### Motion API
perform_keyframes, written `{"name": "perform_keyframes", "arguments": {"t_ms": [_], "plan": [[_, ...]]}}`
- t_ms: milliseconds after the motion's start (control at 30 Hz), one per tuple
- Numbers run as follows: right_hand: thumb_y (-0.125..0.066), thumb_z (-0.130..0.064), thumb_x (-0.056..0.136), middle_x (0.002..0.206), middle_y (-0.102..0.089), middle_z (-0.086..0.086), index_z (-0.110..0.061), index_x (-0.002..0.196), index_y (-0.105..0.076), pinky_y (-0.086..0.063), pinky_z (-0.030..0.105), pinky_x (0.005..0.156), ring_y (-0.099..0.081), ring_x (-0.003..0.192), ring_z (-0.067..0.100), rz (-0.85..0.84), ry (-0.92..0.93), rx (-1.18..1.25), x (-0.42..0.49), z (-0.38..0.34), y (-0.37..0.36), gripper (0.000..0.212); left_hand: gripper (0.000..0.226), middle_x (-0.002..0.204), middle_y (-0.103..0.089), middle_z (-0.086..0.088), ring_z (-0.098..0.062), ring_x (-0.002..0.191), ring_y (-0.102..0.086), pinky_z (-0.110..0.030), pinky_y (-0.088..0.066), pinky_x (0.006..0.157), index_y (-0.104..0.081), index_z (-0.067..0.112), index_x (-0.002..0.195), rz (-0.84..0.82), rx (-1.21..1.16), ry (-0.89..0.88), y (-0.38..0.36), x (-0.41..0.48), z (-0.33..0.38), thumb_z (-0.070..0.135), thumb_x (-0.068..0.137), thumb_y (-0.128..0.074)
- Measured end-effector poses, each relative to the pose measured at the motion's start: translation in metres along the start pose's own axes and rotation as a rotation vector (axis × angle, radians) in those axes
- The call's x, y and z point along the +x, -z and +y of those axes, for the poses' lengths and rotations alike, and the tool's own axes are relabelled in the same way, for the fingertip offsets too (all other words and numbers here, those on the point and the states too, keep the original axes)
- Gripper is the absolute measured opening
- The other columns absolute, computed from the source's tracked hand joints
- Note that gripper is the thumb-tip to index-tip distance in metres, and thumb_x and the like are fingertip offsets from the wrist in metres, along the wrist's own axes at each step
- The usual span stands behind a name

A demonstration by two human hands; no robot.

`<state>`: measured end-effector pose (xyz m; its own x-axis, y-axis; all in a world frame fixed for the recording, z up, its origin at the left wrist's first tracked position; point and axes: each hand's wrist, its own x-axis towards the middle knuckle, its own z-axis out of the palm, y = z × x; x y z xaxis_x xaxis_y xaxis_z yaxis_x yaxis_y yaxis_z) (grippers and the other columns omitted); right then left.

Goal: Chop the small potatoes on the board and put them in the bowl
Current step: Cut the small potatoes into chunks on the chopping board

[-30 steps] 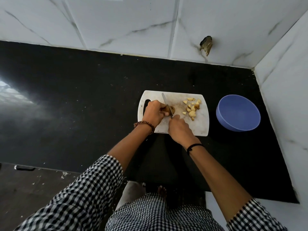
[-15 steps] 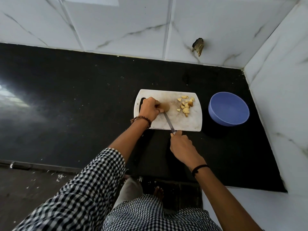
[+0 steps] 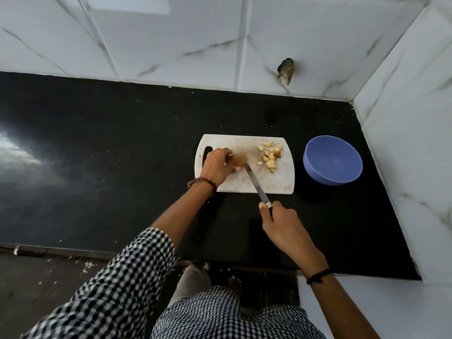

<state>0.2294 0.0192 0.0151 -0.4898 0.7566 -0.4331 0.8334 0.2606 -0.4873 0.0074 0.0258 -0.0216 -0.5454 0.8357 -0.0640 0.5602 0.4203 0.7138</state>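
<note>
A white cutting board (image 3: 281, 182) lies on the black counter. My left hand (image 3: 217, 166) grips a small brown potato (image 3: 238, 159) on the board's left half. My right hand (image 3: 285, 223) is closed on the handle of a knife (image 3: 255, 183) in front of the board; the blade slants up across the board and its tip touches the potato. Several chopped potato pieces (image 3: 270, 156) lie at the board's far right. An empty blue bowl (image 3: 332, 160) stands on the counter to the right of the board.
The black counter (image 3: 110, 155) stretches far to the left. White marble-look tiled walls (image 3: 403, 118) close the back and the right side. A small dark thing (image 3: 286, 69) sticks out of the back wall.
My right hand has drawn the knife back toward me, off the board; only the blade tip now meets the potato. My left hand still holds the potato in place.
</note>
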Motion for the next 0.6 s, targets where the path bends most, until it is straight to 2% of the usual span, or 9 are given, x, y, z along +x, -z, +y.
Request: {"name": "perform_keyframes", "arguments": {"t_ms": [100,300,367,467,533,600], "plan": [[-0.042,-0.050,0.102,0.088,-0.059,0.004,-0.016,0.097,-0.051,-0.042,0.029,0.057,-0.060,0.073,0.017,0.044,0.020,0.055,0.011,-0.009,0.008,0.036,0.063,0.111,-0.064,-0.006,-0.018,0.101,-0.061,-0.034,-0.052,0.091,-0.058,0.015,0.125,0.002,0.016,-0.010,-0.002,0.001,-0.003,0.025,0.069,-0.085],[-0.059,-0.041,0.096,0.087,-0.057,-0.003,-0.015,0.104,-0.050,-0.042,0.023,0.061,-0.060,0.080,0.014,0.118,0.076,0.121,0.054,-0.035,0.019,0.028,0.047,0.102,-0.060,-0.003,-0.014,0.093,-0.059,-0.024,-0.051,0.084,-0.057,0.012,0.119,-0.023,-0.040,-0.023,0.003,0.003,-0.003,0.012,0.076,-0.078],[-0.064,-0.038,0.094,0.097,-0.059,-0.002,-0.013,0.115,-0.049,-0.049,0.029,0.073,-0.062,0.092,0.018,0.133,0.096,0.110,0.071,-0.044,0.018,0.035,0.046,0.100,-0.059,-0.001,-0.012,0.092,-0.059,-0.021,-0.051,0.082,-0.053,0.012,0.118,-0.058,-0.087,-0.017,0.006,0.002,-0.005,0.007,0.078,-0.075],[-0.071,-0.028,0.089,0.126,-0.055,0.006,-0.009,0.137,-0.039,-0.050,0.035,0.088,-0.058,0.114,0.024,0.187,0.122,0.049,0.092,-0.056,0.015,0.060,0.046,0.105,-0.057,0.001,-0.011,0.096,-0.058,-0.023,-0.053,0.084,-0.051,0.014,0.117,-0.092,-0.124,-0.016,0.009,0.002,-0.007,0.004,0.078,-0.074],[-0.073,-0.020,0.086,0.128,-0.052,0.008,-0.009,0.132,-0.039,-0.051,0.037,0.086,-0.056,0.115,0.026,0.211,0.140,0.020,0.105,-0.062,0.014,0.058,0.046,0.108,-0.056,0.001,-0.011,0.099,-0.057,-0.026,-0.054,0.086,-0.051,0.014,0.117,-0.112,-0.141,-0.010,0.011,0.003,-0.008,0.003,0.079,-0.073],[-0.073,-0.015,0.084,0.123,-0.053,0.008,-0.011,0.123,-0.039,-0.052,0.038,0.083,-0.057,0.110,0.026,0.194,0.156,0.018,0.116,-0.064,0.013,0.051,0.045,0.112,-0.056,0.000,-0.010,0.100,-0.056,-0.022,-0.053,0.083,-0.050,0.014,0.117,-0.128,-0.153,-0.006,0.013,0.003,-0.008,0.003,0.080,-0.073]]}}
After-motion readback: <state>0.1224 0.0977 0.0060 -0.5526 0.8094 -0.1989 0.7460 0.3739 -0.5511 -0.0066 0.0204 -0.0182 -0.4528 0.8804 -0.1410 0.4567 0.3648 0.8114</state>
